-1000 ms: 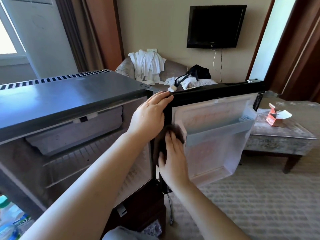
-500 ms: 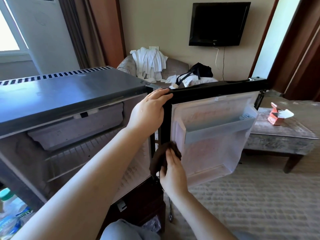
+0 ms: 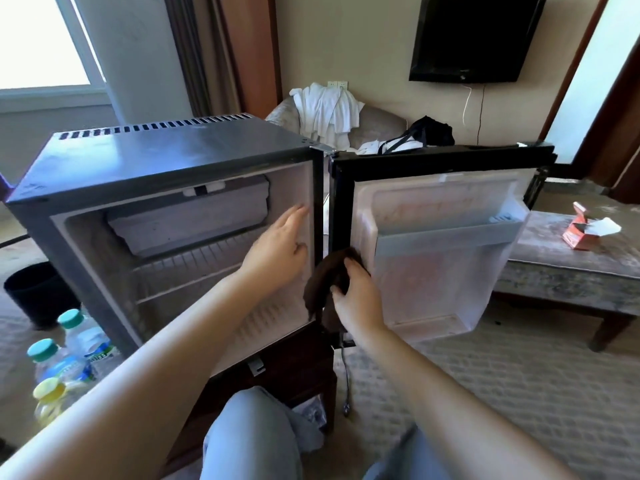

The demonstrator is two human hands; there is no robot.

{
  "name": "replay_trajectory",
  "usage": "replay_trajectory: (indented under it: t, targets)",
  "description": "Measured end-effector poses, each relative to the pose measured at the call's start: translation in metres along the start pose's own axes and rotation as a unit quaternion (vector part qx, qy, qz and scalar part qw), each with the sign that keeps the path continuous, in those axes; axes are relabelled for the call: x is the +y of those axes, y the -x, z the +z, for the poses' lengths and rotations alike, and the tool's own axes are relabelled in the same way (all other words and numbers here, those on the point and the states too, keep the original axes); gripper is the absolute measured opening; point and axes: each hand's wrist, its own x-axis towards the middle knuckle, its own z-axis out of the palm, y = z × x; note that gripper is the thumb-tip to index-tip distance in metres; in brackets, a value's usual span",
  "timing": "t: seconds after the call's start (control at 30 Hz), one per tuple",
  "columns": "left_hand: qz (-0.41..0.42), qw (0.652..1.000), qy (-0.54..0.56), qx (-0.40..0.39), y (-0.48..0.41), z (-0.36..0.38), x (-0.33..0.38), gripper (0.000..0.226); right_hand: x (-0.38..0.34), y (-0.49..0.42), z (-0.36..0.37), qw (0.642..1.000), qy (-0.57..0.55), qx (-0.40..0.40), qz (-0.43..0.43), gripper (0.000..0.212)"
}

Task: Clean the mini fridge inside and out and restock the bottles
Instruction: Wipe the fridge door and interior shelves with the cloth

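Observation:
The dark grey mini fridge (image 3: 166,157) stands open, with its door (image 3: 440,161) swung out to the right. Inside are a wire shelf (image 3: 183,271) and a small freezer box (image 3: 194,216); no bottles are on the shelf. My left hand (image 3: 282,251) reaches into the cabinet with fingers straight, near the right inner wall. My right hand (image 3: 356,296) grips a dark brown cloth (image 3: 323,282) at the hinge side, against the door's inner edge. Three bottles (image 3: 65,358) stand on the floor at the lower left.
A black bin (image 3: 34,292) sits left of the fridge. A low bench (image 3: 571,271) with an orange tissue box (image 3: 581,230) stands to the right. An armchair with white towels (image 3: 329,105) and a wall TV (image 3: 474,36) are behind. A power cord (image 3: 346,382) hangs below the door.
My left hand let go of the door's top corner and moved down into the cabinet. My right hand kept the cloth at the hinge edge. The view pulled back, showing the bottles.

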Motion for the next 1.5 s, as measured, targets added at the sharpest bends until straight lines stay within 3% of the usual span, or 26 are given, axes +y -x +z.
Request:
replay_trajectory:
  t: [0.17,0.33,0.47,0.63,0.83,0.97,1.23,1.4,1.5]
  targets:
    - [-0.033,0.999,-0.015,0.001,0.018,-0.006,0.000,0.056,0.002,0.001,-0.004,1.000,0.014,0.010,-0.012,0.052]
    - [-0.063,0.997,-0.010,-0.038,0.032,0.010,-0.007,0.053,0.004,0.008,0.007,0.999,0.001,0.013,-0.032,0.061]
    - [-0.081,0.995,-0.002,-0.063,0.042,0.032,-0.021,0.049,-0.006,0.007,0.007,0.995,-0.022,0.066,-0.078,0.066]
    - [-0.101,0.990,0.089,-0.040,0.043,0.072,-0.036,0.040,-0.008,-0.008,0.017,0.984,-0.002,0.127,-0.125,0.080]
    - [-0.121,0.964,0.236,0.025,0.055,0.131,-0.050,0.036,0.071,0.038,0.094,0.997,0.031,0.033,-0.060,0.081]
    - [-0.120,0.935,0.329,0.053,0.058,0.152,-0.050,0.039,0.095,0.054,0.108,0.998,0.034,0.027,-0.053,0.078]
    - [-0.134,0.917,0.347,0.141,0.058,0.193,-0.071,0.026,0.044,0.003,0.073,0.968,0.018,0.200,-0.151,0.070]
    - [-0.156,0.926,0.330,0.099,0.057,0.202,-0.080,0.029,0.093,0.033,0.110,0.980,0.069,0.137,-0.128,0.072]
    - [-0.210,0.920,0.325,0.061,0.055,0.208,-0.088,0.031,0.126,0.051,0.134,0.989,0.067,0.084,-0.106,0.070]
